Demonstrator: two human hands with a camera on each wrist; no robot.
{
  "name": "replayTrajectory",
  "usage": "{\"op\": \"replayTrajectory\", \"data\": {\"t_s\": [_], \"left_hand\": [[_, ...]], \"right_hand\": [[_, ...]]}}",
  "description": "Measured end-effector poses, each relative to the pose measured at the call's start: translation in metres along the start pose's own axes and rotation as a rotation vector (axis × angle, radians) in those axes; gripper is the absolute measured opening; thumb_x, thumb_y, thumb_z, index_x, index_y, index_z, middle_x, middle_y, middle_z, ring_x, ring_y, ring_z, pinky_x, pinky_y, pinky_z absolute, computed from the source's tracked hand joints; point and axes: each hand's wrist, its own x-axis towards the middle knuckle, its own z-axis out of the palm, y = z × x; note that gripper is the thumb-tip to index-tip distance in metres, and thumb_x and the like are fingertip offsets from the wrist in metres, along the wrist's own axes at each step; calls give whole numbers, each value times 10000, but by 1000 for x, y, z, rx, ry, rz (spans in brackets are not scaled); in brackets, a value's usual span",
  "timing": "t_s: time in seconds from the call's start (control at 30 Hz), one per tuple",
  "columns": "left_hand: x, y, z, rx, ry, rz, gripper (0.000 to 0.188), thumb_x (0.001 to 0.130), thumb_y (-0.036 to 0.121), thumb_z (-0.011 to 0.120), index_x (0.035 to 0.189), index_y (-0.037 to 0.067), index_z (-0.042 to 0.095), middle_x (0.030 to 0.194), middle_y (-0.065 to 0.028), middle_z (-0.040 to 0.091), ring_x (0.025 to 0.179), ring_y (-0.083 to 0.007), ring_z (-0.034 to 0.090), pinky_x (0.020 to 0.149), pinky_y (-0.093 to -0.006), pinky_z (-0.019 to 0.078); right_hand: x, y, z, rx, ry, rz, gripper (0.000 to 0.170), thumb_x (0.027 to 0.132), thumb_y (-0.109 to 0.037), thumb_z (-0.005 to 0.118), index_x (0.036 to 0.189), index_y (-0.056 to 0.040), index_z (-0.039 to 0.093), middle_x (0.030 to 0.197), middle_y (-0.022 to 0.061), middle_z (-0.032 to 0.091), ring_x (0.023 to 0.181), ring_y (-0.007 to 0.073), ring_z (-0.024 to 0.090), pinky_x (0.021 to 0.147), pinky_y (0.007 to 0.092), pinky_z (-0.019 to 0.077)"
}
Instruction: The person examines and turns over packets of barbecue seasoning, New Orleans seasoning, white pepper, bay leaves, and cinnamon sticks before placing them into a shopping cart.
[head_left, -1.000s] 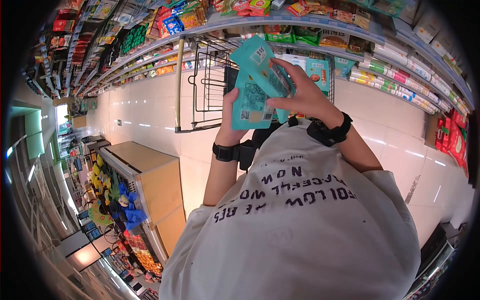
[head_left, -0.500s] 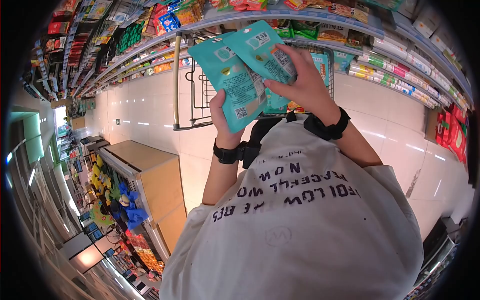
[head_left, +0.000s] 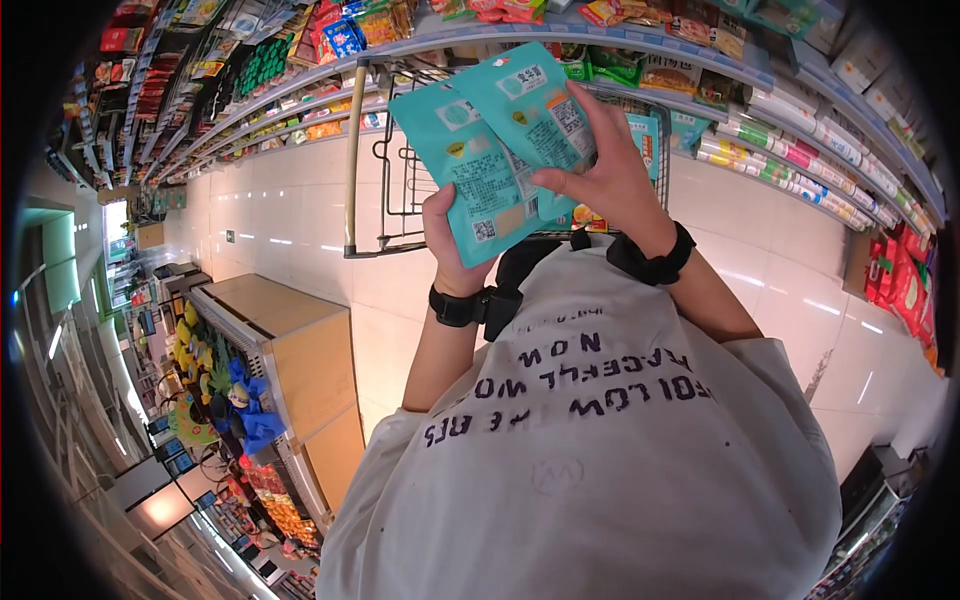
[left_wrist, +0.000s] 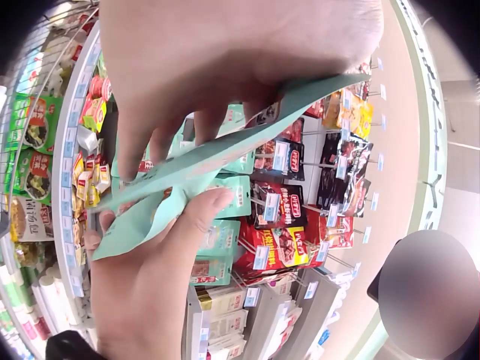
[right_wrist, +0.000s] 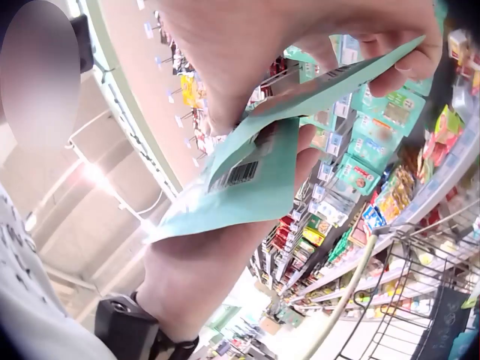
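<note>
Shelving (head_left: 640, 42) packed with bagged food curves along the far side of a shop aisle, above pale floor tiles (head_left: 270, 215), with a wood-sided display stand (head_left: 315, 365) off to the person's left. A wire shopping cart (head_left: 352, 160) stands between the shelves and a person in a lettered shirt (head_left: 600, 480), who appears to be at the step of comparing labels, print-filled faces turned up for reading. Both teal, the right-hand pouch (head_left: 535, 110) overlaps the left-hand pouch (head_left: 470, 170), their top edges fanned apart; the head view sets them against the cart, and their height above it cannot be told. The right hand (head_left: 625, 185) grips its pouch at the outer edge, thumb toward the printed face; the left hand (head_left: 445, 240) holds the other by its lower left edge, thumb on the front. Parting the pair would seem to call for drawing the upper one outward while the left grip holds firm, the corners kept clear of the cart's wires. Room looks open to the left, over the tiles; ahead, the depth of the gap to the shelves is unclear. Smallest of the details, a QR code (head_left: 484, 231) sits on the left-hand pouch, near its bottom edge.
</note>
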Motion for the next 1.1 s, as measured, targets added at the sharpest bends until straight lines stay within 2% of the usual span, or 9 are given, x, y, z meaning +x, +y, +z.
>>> {"op": "replayTrajectory", "data": {"t_s": [0.2,0.27,0.37,0.47,0.5,0.73,0.8,1.0,1.1], "left_hand": [[6,-3,-19,-75,85,-132,613,877,366,427,1352,-7,328,1304,-183,466,1175,-294,492,994,-436,397],[2,3,-23,61,160,-158,569,888,326,435,1338,-10,342,1296,-175,474,1171,-277,496,973,-413,417],[-3,15,-27,211,-3,-32,477,895,214,493,1300,-17,394,1253,-154,517,1122,-244,535,935,-377,452],[-8,23,-33,447,-37,-9,412,880,80,545,1266,-21,444,1200,-132,560,1065,-212,572,898,-347,481],[-7,24,-33,383,-13,-14,393,864,13,572,1244,-15,476,1165,-118,586,1025,-200,594,882,-340,495],[0,30,-27,340,7,23,377,890,57,558,1252,9,466,1196,-120,565,1057,-219,580,886,-362,506],[8,30,-26,248,157,2,369,910,68,530,1266,24,444,1196,-114,555,1064,-220,574,877,-359,516],[24,28,-37,273,254,-164,336,950,103,470,1276,37,422,1195,-98,546,1052,-200,573,852,-330,520],[25,29,-31,327,314,-124,339,954,115,467,1281,42,420,1208,-92,541,1055,-193,566,875,-336,499]], "right_hand": [[-1,34,13,242,-110,181,1026,617,-457,824,1411,-73,301,1235,186,452,1187,295,454,879,350,467],[1,36,12,530,-182,425,928,687,-333,810,1411,-56,299,1239,177,499,1171,253,484,916,331,443],[8,27,4,812,-244,542,751,754,-178,762,1371,-44,357,1181,112,565,1091,176,541,914,304,444],[10,29,1,915,-302,498,581,790,-85,713,1298,-35,435,1147,51,595,1021,119,575,899,281,451],[10,28,0,916,-302,499,581,790,-85,713,1298,-35,435,1147,51,595,1021,119,575,899,281,451],[11,29,-3,980,-344,449,449,835,-106,668,1240,-27,491,1136,40,608,1016,107,571,893,264,451],[10,30,-3,983,-323,457,439,850,-125,654,1246,-28,491,1134,42,610,1016,104,570,891,262,451],[8,33,-3,1065,-262,538,421,895,-169,600,1276,-37,477,1164,41,586,1024,101,558,877,259,455],[10,30,-5,1090,-225,593,418,904,-166,582,1286,-39,470,1180,41,576,1051,107,541,897,266,437]]}}
